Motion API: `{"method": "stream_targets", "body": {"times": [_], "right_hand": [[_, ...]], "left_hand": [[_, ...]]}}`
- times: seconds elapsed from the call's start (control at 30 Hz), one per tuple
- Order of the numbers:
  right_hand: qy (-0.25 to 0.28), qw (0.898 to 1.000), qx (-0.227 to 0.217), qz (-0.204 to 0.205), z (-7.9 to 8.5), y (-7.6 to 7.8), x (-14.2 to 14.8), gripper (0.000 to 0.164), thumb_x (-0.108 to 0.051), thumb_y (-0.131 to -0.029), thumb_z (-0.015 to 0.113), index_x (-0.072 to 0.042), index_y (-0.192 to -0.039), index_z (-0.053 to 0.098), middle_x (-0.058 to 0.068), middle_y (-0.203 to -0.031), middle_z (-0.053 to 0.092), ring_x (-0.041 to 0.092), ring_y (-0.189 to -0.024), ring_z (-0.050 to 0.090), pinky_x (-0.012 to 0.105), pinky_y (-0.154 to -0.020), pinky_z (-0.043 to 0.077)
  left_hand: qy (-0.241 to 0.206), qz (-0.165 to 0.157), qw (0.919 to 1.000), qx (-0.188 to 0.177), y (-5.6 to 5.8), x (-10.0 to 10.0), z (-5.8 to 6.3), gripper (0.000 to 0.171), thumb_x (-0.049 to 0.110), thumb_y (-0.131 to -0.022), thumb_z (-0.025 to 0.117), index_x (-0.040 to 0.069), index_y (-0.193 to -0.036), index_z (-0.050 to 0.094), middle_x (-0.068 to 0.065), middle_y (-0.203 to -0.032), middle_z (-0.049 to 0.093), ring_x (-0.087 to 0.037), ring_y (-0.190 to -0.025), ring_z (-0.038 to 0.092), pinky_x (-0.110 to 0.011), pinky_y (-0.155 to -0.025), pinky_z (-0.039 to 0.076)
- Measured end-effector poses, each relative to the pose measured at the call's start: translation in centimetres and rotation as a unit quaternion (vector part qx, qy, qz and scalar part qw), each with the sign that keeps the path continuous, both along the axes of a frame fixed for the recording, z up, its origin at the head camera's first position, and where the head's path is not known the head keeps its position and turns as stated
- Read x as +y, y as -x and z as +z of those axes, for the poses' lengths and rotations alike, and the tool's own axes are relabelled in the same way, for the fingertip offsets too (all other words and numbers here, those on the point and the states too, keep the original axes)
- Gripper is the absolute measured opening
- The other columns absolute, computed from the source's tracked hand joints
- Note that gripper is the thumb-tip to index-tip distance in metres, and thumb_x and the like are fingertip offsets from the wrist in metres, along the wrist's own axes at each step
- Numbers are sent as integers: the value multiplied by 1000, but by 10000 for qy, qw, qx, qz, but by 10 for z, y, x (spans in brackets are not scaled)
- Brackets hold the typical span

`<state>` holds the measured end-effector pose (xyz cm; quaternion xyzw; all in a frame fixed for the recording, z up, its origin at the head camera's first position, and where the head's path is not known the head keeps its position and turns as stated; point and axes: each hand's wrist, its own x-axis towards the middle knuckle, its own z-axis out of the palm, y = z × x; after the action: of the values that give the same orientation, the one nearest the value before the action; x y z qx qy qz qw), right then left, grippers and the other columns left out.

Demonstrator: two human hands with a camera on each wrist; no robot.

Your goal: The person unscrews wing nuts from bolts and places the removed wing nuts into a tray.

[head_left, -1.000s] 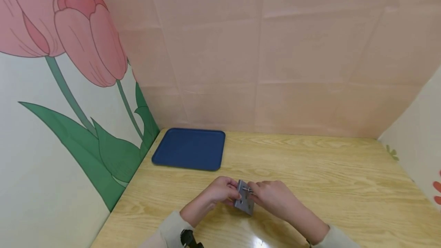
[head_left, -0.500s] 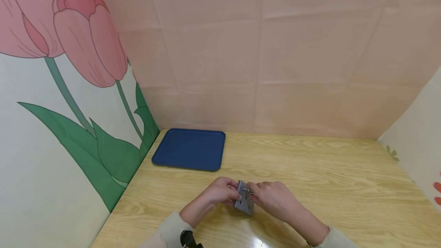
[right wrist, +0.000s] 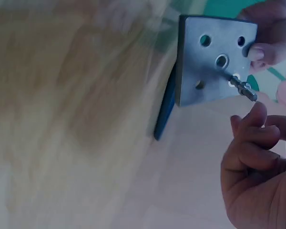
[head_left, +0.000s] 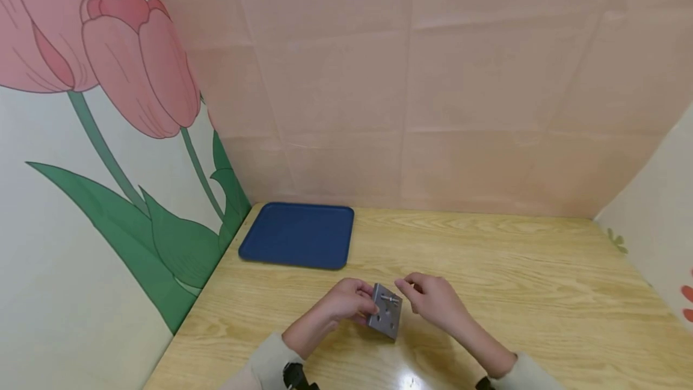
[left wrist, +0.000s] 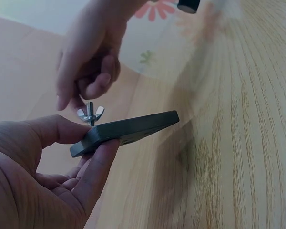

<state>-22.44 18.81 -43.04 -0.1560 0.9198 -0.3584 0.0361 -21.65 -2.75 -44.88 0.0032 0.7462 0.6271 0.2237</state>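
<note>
My left hand (head_left: 345, 303) grips a grey metal plate (head_left: 384, 318) by its edge, thumb on one face and fingers behind. The plate is tilted up off the table and has several round holes, as the right wrist view shows. Through one corner hole sticks a threaded bolt (right wrist: 250, 95), with a wing nut (left wrist: 99, 113) on it, standing out from the face towards my right hand. Just off the bolt's tip is my right hand (head_left: 435, 304), its fingers loosely bent and nothing between them. The bolt's other end is hidden behind the plate and left fingers.
A blue tray (head_left: 298, 235) lies on the wood-grain table (head_left: 514, 275) at the back left. Behind the table stands a pinkish covered wall (head_left: 411, 89). A wall painted with tulips (head_left: 141, 65) borders the left side, and a pale wall (head_left: 655, 221) the right.
My right hand has let go of the wing nut and bolt and drawn back up and to the right. The left hand and plate stay almost where they were.
</note>
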Motion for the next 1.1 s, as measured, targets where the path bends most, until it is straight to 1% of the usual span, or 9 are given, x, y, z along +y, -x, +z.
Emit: {"method": "stream_targets", "body": {"times": [0.07,0.17,0.23,0.3,0.43,0.6,0.77,1.1], "right_hand": [[371,9969,-686,-59,-1,3,3,44,-50,-101,55,-11,-100,75,-2,-55,57,11,-47,42,26,-47,33],[903,9829,-1606,11,-4,5,6,53,-55,-101,52,-6,-103,74,2,-58,60,9,-45,36,23,-46,29],[1184,9711,-2072,97,-5,6,7,57,-54,-102,50,-2,-109,72,3,-60,61,8,-43,33,21,-44,25],[1397,9613,-2366,182,-6,5,8,59,-53,-103,49,2,-112,69,3,-61,61,7,-43,32,20,-43,24],[1506,9538,-2580,327,-6,4,8,60,-55,-102,49,1,-109,68,1,-59,60,6,-43,32,19,-42,23],[1512,9503,-2677,495,-5,4,7,60,-57,-102,48,-1,-105,69,-1,-58,58,5,-43,30,19,-42,21],[1449,9498,-2706,603,-3,3,6,60,-56,-103,47,-1,-102,71,-2,-59,57,5,-43,29,20,-43,21],[1311,9533,-2651,615,-3,2,4,60,-55,-103,47,-1,-99,71,-2,-59,57,6,-43,27,21,-43,21]], "left_hand": [[-4,-12,10000,3,-1,0,1,30,-4,-81,71,-4,-111,66,-10,-91,70,-22,-79,69,-38,-67,61],[-17,-12,10000,-18,-1,-1,3,29,-4,-82,71,-3,-110,66,-10,-91,70,-22,-79,69,-38,-67,60],[-21,-6,10000,-37,-1,-1,4,28,-4,-82,72,-3,-110,66,-10,-91,70,-22,-79,69,-37,-67,60],[-13,7,10000,-39,-1,-1,4,28,-4,-82,72,-3,-109,66,-10,-91,69,-22,-80,69,-37,-67,60],[12,18,10000,-39,-1,0,4,28,-3,-82,72,-3,-109,66,-10,-91,69,-22,-81,70,-38,-67,60],[63,44,10000,-19,0,1,2,29,-3,-81,71,-4,-110,66,-10,-91,70,-23,-82,70,-40,-68,61],[81,54,10000,-22,0,2,0,29,-4,-81,71,-4,-110,67,-9,-90,70,-23,-82,70,-41,-68,61],[9,24,10000,-65,1,1,1,29,-4,-81,70,-4,-110,67,-9,-90,70,-22,-80,70,-38,-67,60]]}}
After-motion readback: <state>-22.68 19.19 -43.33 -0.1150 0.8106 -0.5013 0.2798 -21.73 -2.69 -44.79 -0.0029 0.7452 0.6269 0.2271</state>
